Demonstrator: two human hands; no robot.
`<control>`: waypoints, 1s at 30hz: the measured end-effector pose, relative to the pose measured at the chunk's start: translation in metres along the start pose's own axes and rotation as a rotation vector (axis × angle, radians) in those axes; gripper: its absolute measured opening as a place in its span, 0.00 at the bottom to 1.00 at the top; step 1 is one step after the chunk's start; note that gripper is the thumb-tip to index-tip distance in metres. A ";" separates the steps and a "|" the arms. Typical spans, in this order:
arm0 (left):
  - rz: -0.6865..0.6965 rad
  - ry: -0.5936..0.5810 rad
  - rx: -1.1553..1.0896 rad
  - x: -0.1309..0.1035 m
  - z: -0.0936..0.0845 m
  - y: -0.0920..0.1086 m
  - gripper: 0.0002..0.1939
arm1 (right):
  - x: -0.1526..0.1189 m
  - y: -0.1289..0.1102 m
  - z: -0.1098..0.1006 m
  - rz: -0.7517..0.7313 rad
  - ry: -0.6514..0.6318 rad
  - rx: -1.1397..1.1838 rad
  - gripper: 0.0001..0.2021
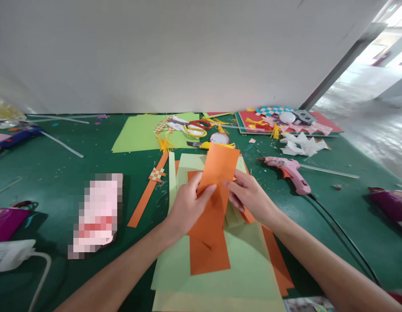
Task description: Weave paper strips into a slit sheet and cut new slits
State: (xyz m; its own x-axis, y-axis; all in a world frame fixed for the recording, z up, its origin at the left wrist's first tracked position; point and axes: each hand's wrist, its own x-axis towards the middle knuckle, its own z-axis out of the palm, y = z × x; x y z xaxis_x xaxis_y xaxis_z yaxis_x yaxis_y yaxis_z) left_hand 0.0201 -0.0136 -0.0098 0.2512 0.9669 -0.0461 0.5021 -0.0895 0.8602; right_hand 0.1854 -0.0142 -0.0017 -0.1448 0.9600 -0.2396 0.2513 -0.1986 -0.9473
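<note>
Both my hands hold an orange paper strip [219, 167] raised above the table. My left hand [188, 197] pinches its left edge, thumb across the front. My right hand [251, 193] grips the right edge, its thumb on the front and fingers curled behind. Beneath lie pale green paper sheets [243, 268] and another orange paper piece [210, 258]. More orange paper [277, 264] sticks out at the right of the stack. Left of it rests a long orange strip with a small checkered weave [142, 203].
A pink glue gun [287, 167] with its cord lies right. Scissors [196, 127], a yellow utility knife [204, 145] and yellow tassels [165, 143] lie behind the stack. A blurred pink object [98, 212] is left, and a blue glue gun [19, 136] farther left.
</note>
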 end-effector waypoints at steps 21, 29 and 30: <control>-0.129 -0.323 -0.673 0.000 -0.003 0.005 0.26 | 0.004 0.000 -0.009 -0.017 -0.125 0.336 0.12; -0.189 -0.498 -0.890 0.001 -0.009 0.008 0.23 | 0.001 -0.001 -0.011 -0.047 -0.307 0.492 0.15; -0.190 -0.525 -0.897 0.001 -0.009 0.008 0.24 | 0.000 -0.001 -0.011 -0.043 -0.306 0.494 0.15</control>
State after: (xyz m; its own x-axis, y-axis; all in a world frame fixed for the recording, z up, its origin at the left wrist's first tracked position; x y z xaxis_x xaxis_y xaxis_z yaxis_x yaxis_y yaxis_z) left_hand 0.0168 -0.0114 0.0020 0.6666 0.7027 -0.2487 -0.1712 0.4690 0.8664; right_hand 0.1959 -0.0116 0.0013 -0.4334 0.8831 -0.1797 -0.2263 -0.2996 -0.9268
